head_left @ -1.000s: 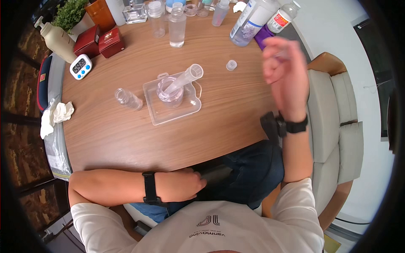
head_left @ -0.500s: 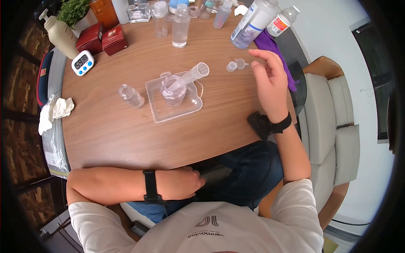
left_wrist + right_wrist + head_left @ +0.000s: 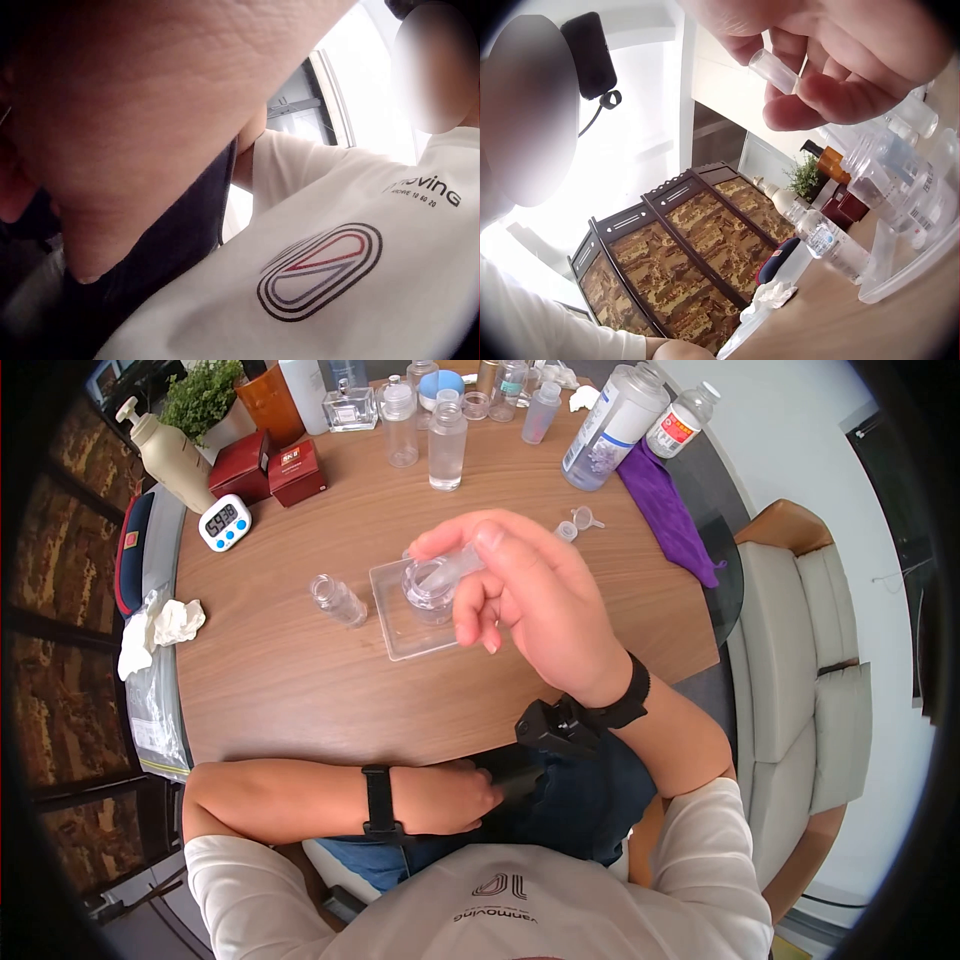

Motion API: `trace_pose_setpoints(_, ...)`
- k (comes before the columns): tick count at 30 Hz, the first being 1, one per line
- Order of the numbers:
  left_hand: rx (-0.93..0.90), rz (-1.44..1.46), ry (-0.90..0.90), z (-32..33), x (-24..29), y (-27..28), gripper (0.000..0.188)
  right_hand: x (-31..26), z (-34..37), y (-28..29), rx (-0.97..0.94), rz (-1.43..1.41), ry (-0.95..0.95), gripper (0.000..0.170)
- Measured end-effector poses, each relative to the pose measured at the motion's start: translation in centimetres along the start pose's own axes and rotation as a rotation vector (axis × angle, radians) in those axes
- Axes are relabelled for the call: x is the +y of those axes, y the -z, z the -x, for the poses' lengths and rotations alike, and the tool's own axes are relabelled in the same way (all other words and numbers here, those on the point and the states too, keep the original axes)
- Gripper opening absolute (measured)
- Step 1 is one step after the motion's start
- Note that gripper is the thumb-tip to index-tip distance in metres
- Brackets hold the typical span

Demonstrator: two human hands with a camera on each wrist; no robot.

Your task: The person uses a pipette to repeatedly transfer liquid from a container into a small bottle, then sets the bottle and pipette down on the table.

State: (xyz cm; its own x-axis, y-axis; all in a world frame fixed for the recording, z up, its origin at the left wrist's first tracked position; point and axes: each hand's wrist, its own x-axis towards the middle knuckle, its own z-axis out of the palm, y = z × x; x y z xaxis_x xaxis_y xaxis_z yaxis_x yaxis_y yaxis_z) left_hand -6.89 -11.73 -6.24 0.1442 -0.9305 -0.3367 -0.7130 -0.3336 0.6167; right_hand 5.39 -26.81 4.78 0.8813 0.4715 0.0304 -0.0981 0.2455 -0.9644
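My right hand [image 3: 550, 605] reaches over the clear tray [image 3: 408, 656], its thumb and fingers around the upper end of a clear plastic tube [image 3: 456, 572]. The tube leans in a clear jar [image 3: 431, 610] that stands on the tray. In the right wrist view the tube's free end [image 3: 774, 71] pokes out past my fingers. Part of the tube and the tray's right side are hidden behind the hand. My left hand [image 3: 435, 796] rests on my lap, fingers loosely curled beside something dark; the left wrist view shows this hand [image 3: 127, 135] only in a blurred close-up.
Left of the tray lies a small clear bottle [image 3: 338, 600]. Behind the hand are a small cap [image 3: 567, 531] and a small funnel-like piece [image 3: 583, 518]. A purple cloth [image 3: 672, 510] hangs over the right edge. Several bottles, a timer [image 3: 225, 523] and red boxes [image 3: 297, 472] line the back.
My right hand put a small clear piece down beside the cap, then swept left to the tube in the jar and took hold of it. The left hand stayed on my lap.
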Motion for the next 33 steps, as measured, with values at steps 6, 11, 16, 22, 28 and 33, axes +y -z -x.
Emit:
trace_pose_setpoints(6,-0.027,-0.033,0.016,0.0,0.5,0.9,0.042,0.0,0.0,-1.2,-0.034,0.014,-0.01,0.038)
trace_pose_setpoints(11,-0.032,-0.064,0.013,-0.1,0.1,0.6,0.037,0.5,-0.4,-1.2,-0.059,0.145,0.072,0.037)
trace_pose_setpoints(16,0.204,0.23,-0.303,0.8,1.6,3.4,0.022,1.1,-1.1,-1.1,-0.028,0.186,0.149,0.037)
trace_pose_setpoints(22,1.227,-0.416,-0.223,10.1,-0.6,10.6,0.004,1.0,-1.2,-0.6,-0.044,0.241,0.169,0.038)
trace_pose_setpoints(28,1.627,0.226,0.322,14.6,-7.7,9.8,0.027,0.6,-1.1,-1.0,-0.084,0.336,0.198,0.038)
trace_pose_setpoints(33,1.361,0.326,0.335,13.5,-8.6,10.0,0.06,0.4,-1.1,-1.4,-0.116,0.383,0.19,0.037)
